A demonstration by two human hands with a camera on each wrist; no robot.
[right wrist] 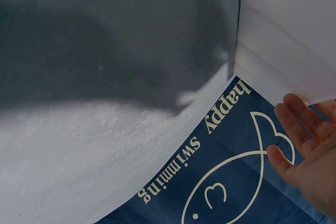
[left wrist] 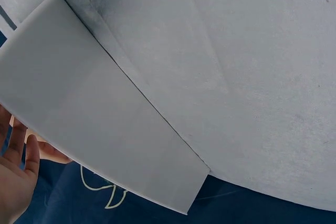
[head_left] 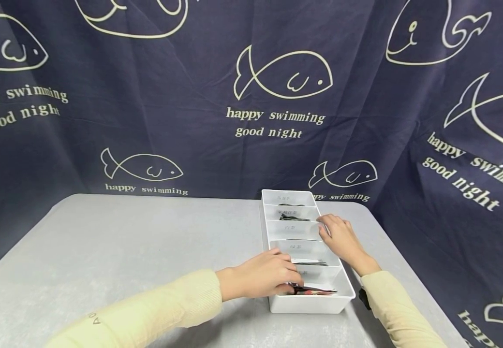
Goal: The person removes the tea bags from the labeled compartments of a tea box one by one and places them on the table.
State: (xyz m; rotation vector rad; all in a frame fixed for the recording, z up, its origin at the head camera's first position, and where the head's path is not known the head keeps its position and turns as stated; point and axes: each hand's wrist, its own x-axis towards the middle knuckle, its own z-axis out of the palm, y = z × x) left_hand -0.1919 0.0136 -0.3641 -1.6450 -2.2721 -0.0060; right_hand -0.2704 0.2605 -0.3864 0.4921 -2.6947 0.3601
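A long white divided box (head_left: 310,304) stands on the table, with handwritten Chinese tea labels on its compartment walls. My left hand (head_left: 265,274) reaches over the box's left rim into the nearest compartment. Its fingertips are at the dark and red flat tea packets (head_left: 317,291) there; whether they pinch one is hidden. At the right rim, farther back, my right hand (head_left: 342,238) rests with loosely bent fingers and nothing in its grasp. The right wrist view shows its fingers (right wrist: 296,124) by the box's outer wall.
More flat packets lie in the other compartments, among them a dark packet (head_left: 292,217) toward the back. The grey table (head_left: 147,241) spreads left of the box. A navy curtain (head_left: 208,96) with fish drawings hangs behind and to the sides.
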